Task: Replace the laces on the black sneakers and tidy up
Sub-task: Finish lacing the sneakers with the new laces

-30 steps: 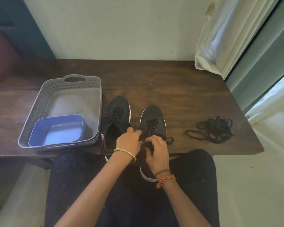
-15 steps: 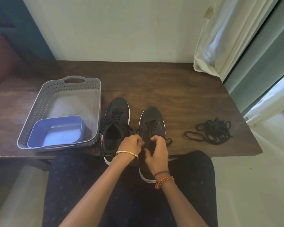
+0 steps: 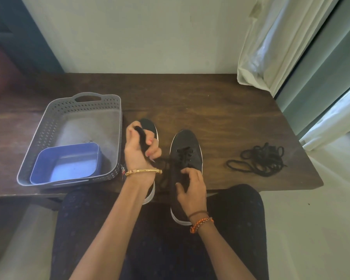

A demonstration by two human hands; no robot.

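Two black sneakers with white soles stand side by side at the table's near edge. The right sneaker [image 3: 187, 147] is laced with a black lace [image 3: 184, 155]. My left hand [image 3: 138, 149] is raised over the left sneaker [image 3: 150, 126], mostly hiding it, and grips a black lace end pulled up and away to the left. My right hand [image 3: 192, 183] rests on the right sneaker's tongue area, fingers curled onto the lace there. A loose pile of black laces [image 3: 260, 159] lies on the table to the right.
A grey perforated basket [image 3: 49, 122] sits at the left on the dark wooden table [image 3: 200, 102], holding a blue plastic tub [image 3: 67, 161]. A white curtain [image 3: 271, 43] hangs at the back right. My lap is below the table edge.
Both hands were together at the right sneaker's laces. My left hand has since lifted and pulled a lace end up to the left, over the left sneaker. My right hand stays on the right sneaker.
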